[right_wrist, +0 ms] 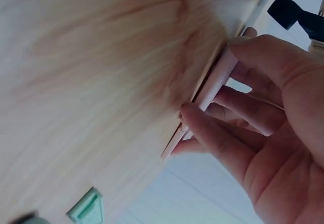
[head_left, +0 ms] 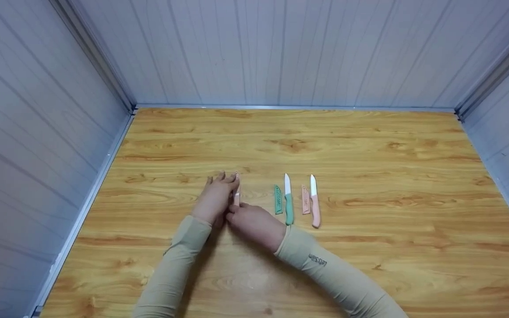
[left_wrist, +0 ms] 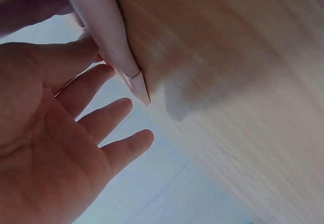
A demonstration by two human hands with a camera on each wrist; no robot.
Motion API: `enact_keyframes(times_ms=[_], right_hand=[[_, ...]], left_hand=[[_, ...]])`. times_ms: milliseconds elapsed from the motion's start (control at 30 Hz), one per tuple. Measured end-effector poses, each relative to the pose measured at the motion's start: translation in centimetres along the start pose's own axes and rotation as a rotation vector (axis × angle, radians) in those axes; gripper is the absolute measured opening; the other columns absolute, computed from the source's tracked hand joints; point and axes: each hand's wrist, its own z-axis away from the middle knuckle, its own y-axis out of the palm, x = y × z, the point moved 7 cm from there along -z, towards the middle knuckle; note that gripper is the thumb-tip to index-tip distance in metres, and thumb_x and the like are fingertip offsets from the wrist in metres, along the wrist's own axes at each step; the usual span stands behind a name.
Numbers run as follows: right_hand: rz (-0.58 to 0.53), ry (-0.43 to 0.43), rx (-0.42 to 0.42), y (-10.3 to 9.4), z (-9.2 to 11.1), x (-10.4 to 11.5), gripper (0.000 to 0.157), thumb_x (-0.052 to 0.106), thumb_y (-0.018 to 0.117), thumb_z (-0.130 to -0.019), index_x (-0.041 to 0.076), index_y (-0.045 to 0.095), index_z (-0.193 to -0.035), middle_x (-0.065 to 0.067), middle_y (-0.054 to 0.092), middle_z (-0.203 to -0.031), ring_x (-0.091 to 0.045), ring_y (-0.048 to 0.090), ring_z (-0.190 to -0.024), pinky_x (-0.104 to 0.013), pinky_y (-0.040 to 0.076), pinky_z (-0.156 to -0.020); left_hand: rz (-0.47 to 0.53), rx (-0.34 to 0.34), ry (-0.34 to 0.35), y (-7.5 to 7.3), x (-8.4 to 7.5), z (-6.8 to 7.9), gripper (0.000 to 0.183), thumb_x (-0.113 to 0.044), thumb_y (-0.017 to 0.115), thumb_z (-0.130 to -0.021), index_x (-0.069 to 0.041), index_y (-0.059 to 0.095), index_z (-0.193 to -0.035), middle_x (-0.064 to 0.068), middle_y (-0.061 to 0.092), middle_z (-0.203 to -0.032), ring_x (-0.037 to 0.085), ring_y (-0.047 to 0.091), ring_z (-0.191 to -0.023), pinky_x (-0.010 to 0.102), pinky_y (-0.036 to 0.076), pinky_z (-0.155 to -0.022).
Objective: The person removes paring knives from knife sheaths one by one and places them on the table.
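While two beige sleeves [head_left: 343, 278] stretch up from the near side, the right one marked with dark lettering, the right hand [head_left: 256, 223] lies nearest, its thumb and fingers pinching the handle of a pink-handled knife [left_wrist: 104, 24]. Just past it, the left hand [head_left: 212, 198] pinches the same knife toward the end covered by a pink sheath [left_wrist: 140, 89], its remaining fingers straight and spread apart. That knife is between the two hands, low at the wooden table [head_left: 369, 154] and pointing away from the person; the fingers hide how far the blade sits inside. To its right, well apart, a second pink knife [head_left: 315, 212] lies with its white blade bare and aimed away, a salmon sheath [head_left: 305, 201] just beside it on the left. Between these and the hands lies a green knife [head_left: 289, 210], its white blade also bare, with a green sheath [head_left: 278, 201] just to its left. Beyond the wood stands a pale panelled back wall [head_left: 263, 53]
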Motion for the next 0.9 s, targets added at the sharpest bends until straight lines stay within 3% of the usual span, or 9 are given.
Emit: enact_keyframes(times_ms=[267, 500, 900], right_hand=[[-0.089, -0.004, -0.006, 0.2, 0.2, -0.5, 0.012, 0.009, 0.056, -0.092, 0.013, 0.065, -0.098, 0.002, 0.06, -0.098, -0.009, 0.057, -0.071, -0.023, 0.048, -0.053], [-0.185, 0.006, -0.017, -0.1, 0.5, -0.8, 0.008, 0.011, 0.057, -0.092, 0.013, 0.065, -0.092, 0.002, 0.06, -0.094, -0.012, 0.058, -0.067, -0.027, 0.049, -0.054], [-0.333, -0.016, -0.013, 0.1, 0.7, -1.6, 0.011, 0.017, 0.055, -0.097, 0.012, 0.065, -0.097, 0.0, 0.063, -0.105, -0.015, 0.06, -0.072, -0.028, 0.05, -0.061]], left_hand=[[0.012, -0.012, 0.009, -0.2, -0.1, -0.1, 0.051, 0.006, 0.05, -0.089, -0.006, 0.05, -0.139, 0.014, 0.045, -0.143, 0.042, 0.024, -0.137, 0.061, 0.013, -0.109], [-0.034, -0.009, 0.014, -0.2, 0.0, 0.0, 0.056, 0.009, 0.056, -0.085, -0.008, 0.051, -0.139, 0.012, 0.046, -0.142, 0.041, 0.027, -0.137, 0.062, 0.017, -0.108], [-0.012, -0.075, 0.043, -0.8, -0.4, 0.2, 0.046, 0.006, 0.051, -0.088, -0.005, 0.055, -0.133, 0.016, 0.051, -0.136, 0.042, 0.035, -0.133, 0.063, 0.019, -0.107]])
